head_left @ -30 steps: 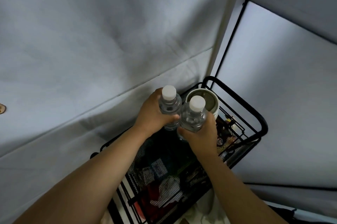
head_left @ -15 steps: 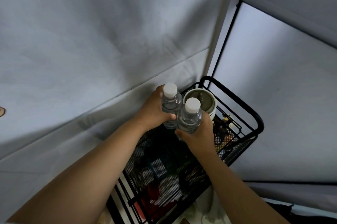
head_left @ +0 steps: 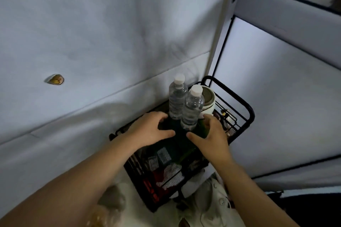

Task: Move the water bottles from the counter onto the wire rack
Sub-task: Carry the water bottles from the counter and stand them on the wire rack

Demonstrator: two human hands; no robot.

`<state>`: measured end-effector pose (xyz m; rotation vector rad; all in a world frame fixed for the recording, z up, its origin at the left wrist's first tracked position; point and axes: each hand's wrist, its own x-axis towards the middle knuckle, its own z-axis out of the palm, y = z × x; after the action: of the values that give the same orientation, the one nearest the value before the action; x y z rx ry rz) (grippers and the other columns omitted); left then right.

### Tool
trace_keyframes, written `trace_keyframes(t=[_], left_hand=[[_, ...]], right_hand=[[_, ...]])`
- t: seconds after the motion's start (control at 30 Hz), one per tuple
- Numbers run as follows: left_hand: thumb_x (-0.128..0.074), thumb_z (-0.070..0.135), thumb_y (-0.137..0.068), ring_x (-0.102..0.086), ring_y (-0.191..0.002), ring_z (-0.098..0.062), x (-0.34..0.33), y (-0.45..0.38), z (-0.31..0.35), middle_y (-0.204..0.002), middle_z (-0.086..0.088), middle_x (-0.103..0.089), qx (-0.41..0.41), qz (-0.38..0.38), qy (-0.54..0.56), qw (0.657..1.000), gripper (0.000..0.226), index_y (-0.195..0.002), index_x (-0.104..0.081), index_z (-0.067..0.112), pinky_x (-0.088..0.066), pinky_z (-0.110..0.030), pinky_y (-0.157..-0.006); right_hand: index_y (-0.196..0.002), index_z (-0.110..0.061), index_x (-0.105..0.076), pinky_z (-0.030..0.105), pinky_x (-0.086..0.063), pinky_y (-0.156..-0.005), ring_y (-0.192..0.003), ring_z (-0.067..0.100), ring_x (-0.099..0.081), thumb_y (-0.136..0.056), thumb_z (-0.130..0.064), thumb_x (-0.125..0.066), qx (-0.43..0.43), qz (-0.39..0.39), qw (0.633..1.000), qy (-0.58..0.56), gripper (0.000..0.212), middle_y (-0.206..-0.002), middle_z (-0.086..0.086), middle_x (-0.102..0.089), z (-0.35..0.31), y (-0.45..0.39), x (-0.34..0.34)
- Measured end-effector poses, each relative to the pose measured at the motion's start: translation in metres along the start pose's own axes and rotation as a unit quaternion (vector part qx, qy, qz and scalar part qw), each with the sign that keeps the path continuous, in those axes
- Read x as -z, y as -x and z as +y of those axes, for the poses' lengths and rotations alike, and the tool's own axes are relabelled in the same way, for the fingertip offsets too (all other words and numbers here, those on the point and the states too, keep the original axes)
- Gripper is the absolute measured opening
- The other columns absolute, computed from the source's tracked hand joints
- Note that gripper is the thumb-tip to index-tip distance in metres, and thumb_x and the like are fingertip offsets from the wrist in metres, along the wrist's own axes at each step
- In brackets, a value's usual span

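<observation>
Two water bottles (head_left: 184, 105) are standing upright, touching, at the far end of the black wire rack (head_left: 232, 97), centre-right of frame, just beside a white cup (head_left: 209, 102). Left hand (head_left: 150, 130) and right hand (head_left: 212, 137) are hovering below the bottles, fingers loosely spread, gripping nothing, apart from the bottles.

Two bottles (head_left: 184, 105) and a white pot (head_left: 209, 102) crowd the rack's (head_left: 247, 116) far corner.
</observation>
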<state>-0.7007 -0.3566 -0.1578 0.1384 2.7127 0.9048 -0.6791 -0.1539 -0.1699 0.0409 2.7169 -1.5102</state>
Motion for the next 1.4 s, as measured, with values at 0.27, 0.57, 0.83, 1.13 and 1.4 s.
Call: trace_keyframes(t=[0.27,0.57,0.83,1.13,1.4], left_hand=[[-0.059,0.045,-0.082,-0.049,-0.067,-0.005,0.005,0.140,-0.002,-0.076,0.014,-0.050,-0.003,0.074,-0.112,0.991,0.030,-0.104,-0.057,0.025,-0.030,-0.019,-0.051],[-0.052,0.042,-0.087,-0.063,-0.074,-0.010,-0.047,0.333,-0.037,-0.083,0.007,-0.067,0.269,0.186,0.024,0.945,0.020,-0.103,-0.058,0.030,-0.054,-0.031,-0.072],[-0.055,0.040,-0.086,-0.061,-0.077,-0.012,-0.141,0.516,0.018,-0.079,0.010,-0.064,0.526,0.328,0.088,0.779,0.023,-0.105,-0.060,0.028,-0.050,-0.027,-0.068],[-0.055,0.042,-0.085,-0.060,-0.079,-0.011,-0.235,0.686,0.120,-0.082,0.015,-0.061,0.687,0.446,0.095,0.566,0.026,-0.110,-0.058,0.034,-0.046,-0.026,-0.069],[-0.054,0.044,-0.086,-0.056,-0.076,-0.001,-0.353,0.818,0.188,-0.078,0.018,-0.059,0.753,0.502,0.157,0.394,0.025,-0.110,-0.056,0.035,-0.044,-0.022,-0.064]], right_hand=[[-0.107,-0.013,-0.061,0.028,-0.053,-0.071,-0.076,0.013,-0.061,-0.086,-0.032,-0.061,0.044,-0.092,0.988,0.117,0.029,-0.083,-0.002,-0.064,-0.044,0.092,0.000],[-0.083,-0.024,-0.055,0.025,-0.044,-0.059,-0.065,0.012,-0.054,-0.090,-0.038,-0.050,0.233,-0.289,0.901,0.225,0.016,-0.074,-0.004,-0.059,-0.073,0.168,-0.045],[-0.079,-0.028,-0.047,0.019,-0.030,-0.057,-0.061,0.003,-0.043,-0.088,-0.036,-0.052,0.415,-0.453,0.768,0.182,0.013,-0.062,-0.016,-0.041,-0.081,0.273,-0.092],[-0.095,-0.020,-0.062,0.031,-0.049,-0.069,-0.075,0.014,-0.059,-0.087,-0.037,-0.055,0.510,-0.589,0.615,0.122,0.020,-0.072,-0.010,-0.058,-0.100,0.451,-0.113],[-0.095,-0.018,-0.061,0.031,-0.044,-0.066,-0.077,0.016,-0.056,-0.088,-0.039,-0.054,0.601,-0.640,0.459,0.132,0.023,-0.072,-0.009,-0.054,-0.091,0.648,-0.118]])
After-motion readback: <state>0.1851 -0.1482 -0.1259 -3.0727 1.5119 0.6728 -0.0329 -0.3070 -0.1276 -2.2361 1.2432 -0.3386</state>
